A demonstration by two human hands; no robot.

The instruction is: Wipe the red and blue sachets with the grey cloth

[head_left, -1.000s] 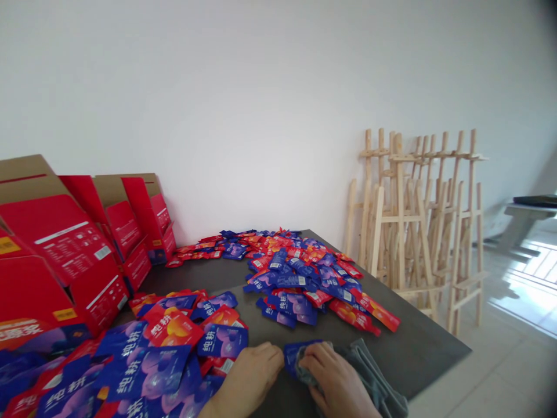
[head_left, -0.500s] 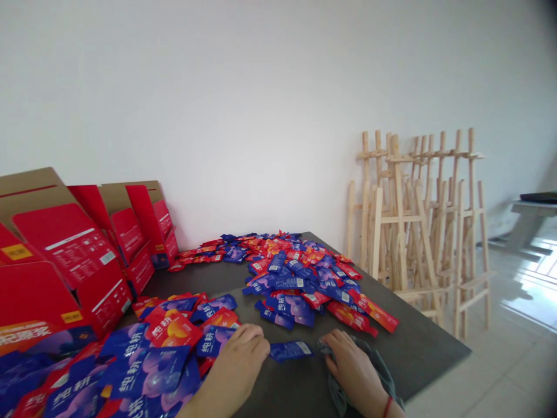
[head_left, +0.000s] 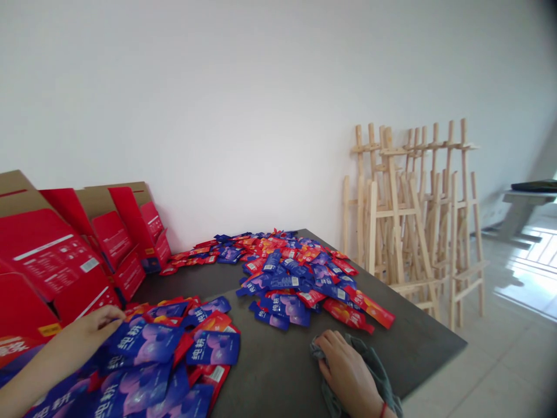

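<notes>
My left hand (head_left: 98, 325) is over the near-left pile, its fingers closed at the left end of a blue sachet (head_left: 150, 343) printed with purple fruit. That sachet lies over other blue and red sachets in the pile. Bunched under my right hand (head_left: 343, 366) is a grey-green cloth (head_left: 378, 367), gripped and pressed on the dark table (head_left: 265, 371). A red band circles the right wrist. Close to the pile's right edge lies another blue sachet (head_left: 214, 348), on top of red ones.
Red cardboard boxes (head_left: 61, 255) with raised flaps line the left side. A large heap of red and blue sachets (head_left: 287, 278) spreads across the back of the table. Wooden easels (head_left: 395, 215) stand beyond its right edge, and a grey table (head_left: 526, 209) is farther right.
My left hand has moved left from the table's middle to the near-left pile. The blue sachet beside it has left the middle. My right hand stays on the cloth; the view has shifted slightly.
</notes>
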